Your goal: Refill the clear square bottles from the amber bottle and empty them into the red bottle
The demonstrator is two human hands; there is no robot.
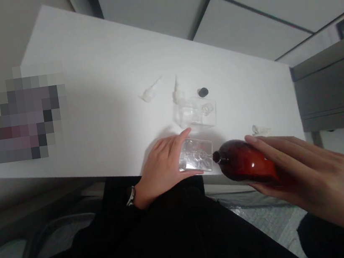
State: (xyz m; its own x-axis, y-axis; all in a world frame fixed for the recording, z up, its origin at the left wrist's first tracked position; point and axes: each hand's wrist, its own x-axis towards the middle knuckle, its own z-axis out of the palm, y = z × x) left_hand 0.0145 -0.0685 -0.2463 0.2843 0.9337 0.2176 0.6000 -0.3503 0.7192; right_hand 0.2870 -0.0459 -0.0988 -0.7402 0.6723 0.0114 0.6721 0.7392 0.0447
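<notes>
My right hand point(317, 173) is wrapped round an amber bottle point(246, 163). The bottle is tipped over, its uncapped mouth at the right side of a small clear rectangular container point(196, 154). A thin stream seems to run from the mouth, and liquid shimmers inside the container. My left hand point(165, 163) holds this container from the left, thumb and fingers along its two sides, near the table's front edge. Just behind stands a second clear container point(198, 117) with a small ring-like piece in it. A dark round cap point(203, 92) lies beyond that.
Two small translucent pieces with thin pointed tips, a left one point(150, 93) and a right one point(178, 91), rest on the white table point(97, 92). A crumpled pale scrap point(261, 130) lies by my right hand. A blurred-out object point(25, 118) is at the far left.
</notes>
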